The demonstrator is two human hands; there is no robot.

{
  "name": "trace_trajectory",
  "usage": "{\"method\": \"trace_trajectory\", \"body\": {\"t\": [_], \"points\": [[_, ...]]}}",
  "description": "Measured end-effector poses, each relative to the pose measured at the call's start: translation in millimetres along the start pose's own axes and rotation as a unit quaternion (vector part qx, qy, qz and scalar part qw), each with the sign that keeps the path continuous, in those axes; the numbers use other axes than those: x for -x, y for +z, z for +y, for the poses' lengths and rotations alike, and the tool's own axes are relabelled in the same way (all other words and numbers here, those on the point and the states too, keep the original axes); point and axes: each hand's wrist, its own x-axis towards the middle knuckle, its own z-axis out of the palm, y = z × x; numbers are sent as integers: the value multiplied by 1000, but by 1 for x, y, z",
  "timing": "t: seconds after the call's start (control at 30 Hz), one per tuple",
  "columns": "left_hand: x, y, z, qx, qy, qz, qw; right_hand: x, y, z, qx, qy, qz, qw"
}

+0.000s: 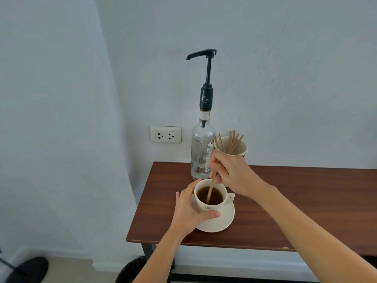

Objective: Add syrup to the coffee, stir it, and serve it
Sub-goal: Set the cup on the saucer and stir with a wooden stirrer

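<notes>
The right hand (234, 174) covers the upper part of the stir stick (210, 190), and the stick's lower end is lost in the dark coffee, so its tip cannot be seen. The same hand hides the lower front of the paper cup (232, 147) of sticks near the table's rear edge, and part of the syrup bottle (202, 154) label, whose small print is unreadable. The left hand (189, 209) conceals the left wall of the coffee cup (210, 201) and part of the saucer (222, 221); the cup's printed emblem is too small to read. The table (285, 201) is cut off at the right picture edge (its right corners are out of view). Both forearms are cut off by the bottom edge.
</notes>
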Motion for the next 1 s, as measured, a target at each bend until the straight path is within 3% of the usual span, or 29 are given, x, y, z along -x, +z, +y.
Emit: {"method": "trace_trajectory", "body": {"t": [0.3,0.43,0.57,0.67,0.8,0.9,1.0], "points": [[0,1,-2,-2,5,1,1000,-3,-1,2,2,8,28,1000],[-1,0,-3,-4,4,3,1000,-1,-3,2,20,11,-8,1000],[-1,2,-4,-7,6,1,1000,-1,-2,2,16,7,38,999],[-2,2,-6,-4,3,3,1000,-1,-4,3,11,31,18,999],[-2,3,-7,-10,3,2,1000,-1,-3,4,2,23,52,998],[-2,3,-7,-11,2,4,1000,-1,-3,3,15,29,17,999],[-3,3,-6,-13,3,5,1000,-1,0,1,4,21,41,999]]}}
